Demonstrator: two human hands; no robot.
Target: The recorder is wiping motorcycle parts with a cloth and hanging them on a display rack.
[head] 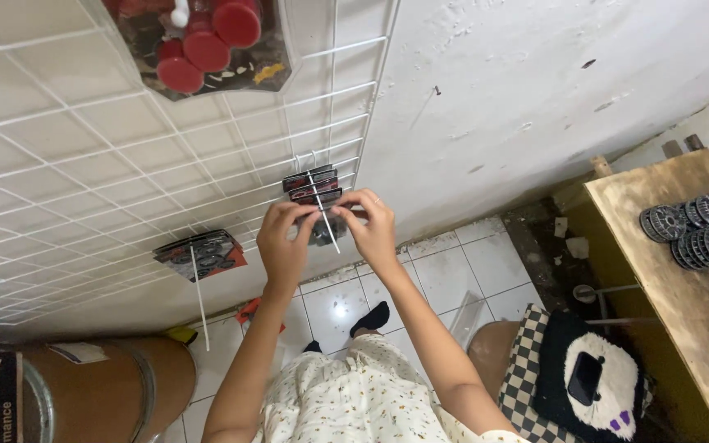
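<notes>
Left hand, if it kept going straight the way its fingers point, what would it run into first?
The left hand points at the hanging packets on the hook of the white wire grid, so most likely those packets, with the grid behind. Depth is unclear.

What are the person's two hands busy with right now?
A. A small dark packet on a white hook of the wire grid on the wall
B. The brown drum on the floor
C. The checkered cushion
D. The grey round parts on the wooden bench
A: both the left hand and the right hand are raised to the small dark packet, gripping it where it hangs on a hook of the white wire grid, far from the bench, drum and cushion.
</notes>
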